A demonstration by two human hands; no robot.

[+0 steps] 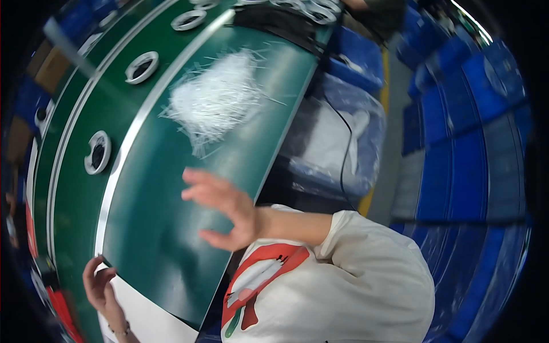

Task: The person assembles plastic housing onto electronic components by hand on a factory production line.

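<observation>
My right hand [223, 208] is held over the green worktop [166, 228], thumb and fingers spread with nothing between them. Beyond it lies a loose pile of thin, whitish translucent strips [217, 97], which it does not touch. My left hand [103, 288], with a band at the wrist, is at the lower left beside the end of the metal rail [137, 123]. Its fingers are loosely bent and apart, and I see nothing in them. A smooth white sheet [146, 311] lies beside that hand on the near end of the worktop.
White rings with dark centres, one [98, 152] nearer and another [142, 67] farther, sit on the green belt [74, 114] at the left. A black cloth-like item [274, 26] lies at the far end. Right of the worktop are a plastic-lined bin [337, 137], a black cable [349, 143] and stacked blue crates [457, 148].
</observation>
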